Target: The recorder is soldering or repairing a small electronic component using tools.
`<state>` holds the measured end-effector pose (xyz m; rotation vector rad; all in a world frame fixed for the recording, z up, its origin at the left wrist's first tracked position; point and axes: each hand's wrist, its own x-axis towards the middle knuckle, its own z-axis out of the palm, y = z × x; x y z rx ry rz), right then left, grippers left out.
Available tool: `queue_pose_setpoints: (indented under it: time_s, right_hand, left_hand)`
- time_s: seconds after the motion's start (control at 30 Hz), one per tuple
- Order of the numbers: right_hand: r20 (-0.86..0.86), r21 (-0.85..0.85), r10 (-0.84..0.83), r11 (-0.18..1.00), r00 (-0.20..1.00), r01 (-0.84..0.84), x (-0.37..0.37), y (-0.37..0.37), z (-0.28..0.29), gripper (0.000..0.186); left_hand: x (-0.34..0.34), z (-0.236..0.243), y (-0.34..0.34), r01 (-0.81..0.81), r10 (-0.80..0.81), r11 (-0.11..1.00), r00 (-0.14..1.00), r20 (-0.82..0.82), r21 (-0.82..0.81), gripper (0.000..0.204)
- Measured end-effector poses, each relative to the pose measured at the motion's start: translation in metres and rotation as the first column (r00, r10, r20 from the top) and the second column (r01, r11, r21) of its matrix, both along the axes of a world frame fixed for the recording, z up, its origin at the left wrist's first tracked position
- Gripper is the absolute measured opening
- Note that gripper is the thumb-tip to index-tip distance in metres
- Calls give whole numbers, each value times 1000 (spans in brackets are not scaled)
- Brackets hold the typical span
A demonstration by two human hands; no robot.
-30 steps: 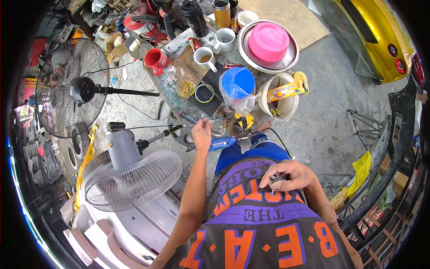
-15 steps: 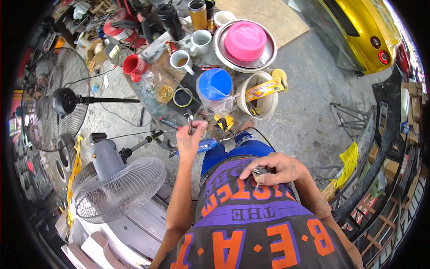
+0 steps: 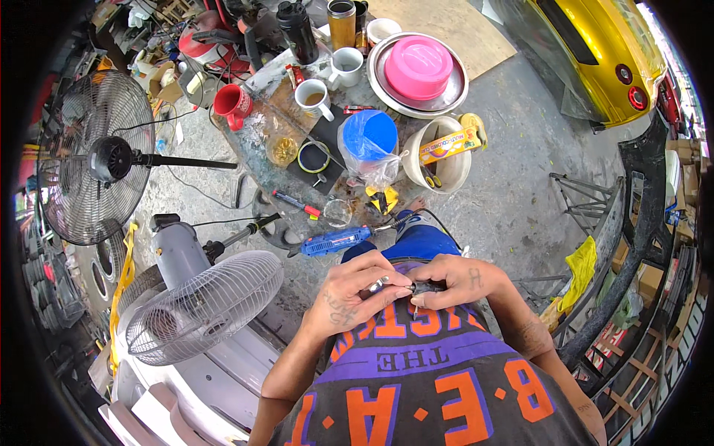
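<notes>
In front of my shirt, my two hands meet at the fingertips. My left hand (image 3: 353, 296) pinches a slim shiny metal tool (image 3: 379, 284), its exact kind unclear. Fingers and thumb of my right hand (image 3: 465, 282) close on a small dark and silvery piece (image 3: 427, 286), mostly covered by the fingers. The two things come together between the hands; whether they touch is hidden. Just beyond the left hand lies a blue corded power tool (image 3: 335, 241). A red and blue pen-like tool (image 3: 296, 203) rests on the table's near edge.
The low table (image 3: 256, 160) bears white mugs (image 3: 312, 98), a red mug (image 3: 233, 105), a blue container in plastic (image 3: 370, 137) and a pink tub (image 3: 419, 68) in a metal basin. A white bucket (image 3: 446, 175) stands right of it. Two fans (image 3: 204, 305) occupy the left.
My left hand has come back from the table edge with the metal tool and now meets my right hand. The right hand stays near the shirt. The view has shifted slightly.
</notes>
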<state>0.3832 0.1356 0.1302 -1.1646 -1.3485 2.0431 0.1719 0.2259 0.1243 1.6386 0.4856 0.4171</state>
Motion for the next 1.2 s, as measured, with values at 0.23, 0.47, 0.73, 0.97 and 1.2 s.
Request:
queue_pose_setpoints:
  time_s: [0.23,0.47,0.73,0.97,1.2]
  right_hand:
    - [-85,74,-111,990,990,118,0,-4,-15,20]
    - [-184,-302,-293,925,938,229,28,-7,-20,17]
    - [-156,-414,-419,850,895,326,56,1,-18,23]
    - [-109,-345,-390,877,914,334,62,-1,-23,21]
    - [-181,-383,-612,765,770,518,62,-15,-28,16]
  left_hand:
    - [-26,-21,-1,-400,426,859,905,12,-318,9]
    - [7,-37,-25,-460,467,862,884,-19,-215,11]
    - [59,-18,-43,-475,474,880,878,71,0,16]
    - [48,-18,-40,-479,469,863,878,-95,-161,17]
    - [-53,-211,39,-378,649,756,534,-541,534,15]
